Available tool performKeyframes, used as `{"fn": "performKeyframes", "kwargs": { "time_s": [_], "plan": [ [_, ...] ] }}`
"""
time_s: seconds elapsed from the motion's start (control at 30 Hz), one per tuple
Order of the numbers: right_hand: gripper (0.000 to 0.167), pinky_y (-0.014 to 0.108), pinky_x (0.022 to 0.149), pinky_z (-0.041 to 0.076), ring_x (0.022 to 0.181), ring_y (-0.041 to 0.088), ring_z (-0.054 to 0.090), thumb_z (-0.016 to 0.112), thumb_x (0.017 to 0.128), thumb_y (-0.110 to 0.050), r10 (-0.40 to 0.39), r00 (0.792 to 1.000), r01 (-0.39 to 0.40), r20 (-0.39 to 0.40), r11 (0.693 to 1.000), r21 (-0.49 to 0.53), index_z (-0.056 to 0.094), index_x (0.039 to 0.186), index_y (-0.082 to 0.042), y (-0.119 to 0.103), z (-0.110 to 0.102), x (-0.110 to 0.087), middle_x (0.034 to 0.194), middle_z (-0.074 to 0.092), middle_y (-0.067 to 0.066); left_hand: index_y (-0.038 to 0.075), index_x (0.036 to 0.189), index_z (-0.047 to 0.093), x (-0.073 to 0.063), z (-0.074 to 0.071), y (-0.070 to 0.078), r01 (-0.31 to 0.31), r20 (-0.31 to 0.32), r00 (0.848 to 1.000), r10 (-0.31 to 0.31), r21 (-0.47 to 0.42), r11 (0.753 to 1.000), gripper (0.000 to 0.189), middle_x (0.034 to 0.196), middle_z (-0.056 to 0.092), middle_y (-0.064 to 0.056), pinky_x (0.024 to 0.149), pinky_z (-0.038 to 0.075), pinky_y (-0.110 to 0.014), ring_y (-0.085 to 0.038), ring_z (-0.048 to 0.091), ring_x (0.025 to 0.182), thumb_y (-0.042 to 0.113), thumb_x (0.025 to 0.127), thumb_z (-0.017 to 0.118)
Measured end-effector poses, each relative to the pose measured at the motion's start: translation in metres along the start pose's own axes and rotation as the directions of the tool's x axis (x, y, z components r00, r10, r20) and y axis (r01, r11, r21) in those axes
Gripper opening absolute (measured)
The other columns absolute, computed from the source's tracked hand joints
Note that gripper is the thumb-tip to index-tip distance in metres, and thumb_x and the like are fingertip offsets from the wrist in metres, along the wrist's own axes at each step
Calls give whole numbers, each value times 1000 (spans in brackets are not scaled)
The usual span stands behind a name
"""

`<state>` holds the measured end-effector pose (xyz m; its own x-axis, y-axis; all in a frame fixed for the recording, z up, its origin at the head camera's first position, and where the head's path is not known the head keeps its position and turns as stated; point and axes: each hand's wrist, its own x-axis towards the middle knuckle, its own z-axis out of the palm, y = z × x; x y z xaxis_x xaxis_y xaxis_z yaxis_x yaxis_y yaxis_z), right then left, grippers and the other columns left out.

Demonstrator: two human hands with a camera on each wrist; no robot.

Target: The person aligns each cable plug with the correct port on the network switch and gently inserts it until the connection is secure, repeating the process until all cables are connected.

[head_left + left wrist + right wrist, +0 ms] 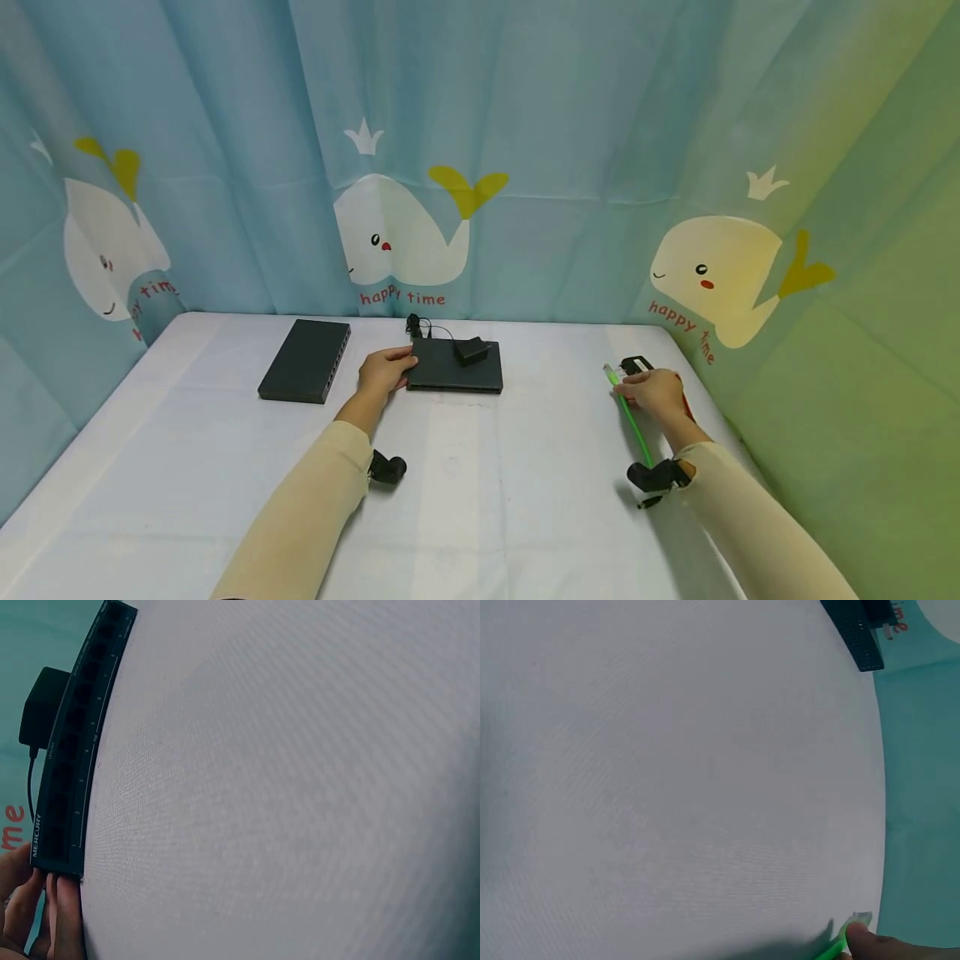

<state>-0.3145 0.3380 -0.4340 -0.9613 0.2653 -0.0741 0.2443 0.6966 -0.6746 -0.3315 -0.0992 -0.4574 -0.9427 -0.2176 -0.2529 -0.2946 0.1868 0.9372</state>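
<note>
My left hand (382, 371) grips the left end of a black network switch (450, 385), with the thumb near the top edge and fingers at the side. The left wrist view shows its row of ports and the word MERCURY on the front (71, 750). A black power adapter (471, 351) lies on top of the switch. At the right, my right hand (652, 392) pinches a green network cable (636, 429) just behind its clear plug (862, 917). The cable runs toward me and passes behind the wrist camera.
A second black box with ports (306, 361) lies at the left. Thin black cord (415, 325) is bunched behind the switch. Beyond my right hand lies a black item with a white label (636, 364), partly hidden. Curtains (570, 250) border the white table (450, 517).
</note>
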Motion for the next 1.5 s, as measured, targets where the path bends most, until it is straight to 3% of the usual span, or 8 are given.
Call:
{"fn": "performKeyframes", "kwargs": {
  "time_s": [0.3,0.73,1.1,1.5],
  "plan": [
    [28,22,52,40,48,2,54,82,79,-14,-18,998,14,-62,997,-73,76,96,6,6,8,3,53,62,-10,19,129,68,-1,-1,0,-2,-1,1000,2,15,1000,36,136,61,-7,76,59,-23,-23,60,118,24,93,70],
    [31,34,68,39,55,7,57,82,80,-19,75,997,-76,-13,992,-98,76,99,4,-6,0,-5,54,65,-4,18,128,69,0,-1,0,0,-10,1000,0,0,1000,36,136,61,-7,68,56,-17,-22,60,117,23,93,71],
    [37,19,53,47,51,3,61,83,79,-14,131,984,-144,119,984,105,72,107,7,-6,2,-8,56,65,-8,18,129,68,0,-1,-2,-10,-7,1000,10,5,1000,36,137,60,-8,73,58,-20,-23,60,118,24,93,71],
    [35,16,55,53,55,1,58,77,84,-7,95,976,-135,195,969,205,68,112,11,-22,6,-13,67,64,-9,17,129,68,-1,-2,-2,-19,-10,1000,19,-4,1000,37,137,60,-9,77,59,-23,-24,60,120,23,93,70]
  ]
}}
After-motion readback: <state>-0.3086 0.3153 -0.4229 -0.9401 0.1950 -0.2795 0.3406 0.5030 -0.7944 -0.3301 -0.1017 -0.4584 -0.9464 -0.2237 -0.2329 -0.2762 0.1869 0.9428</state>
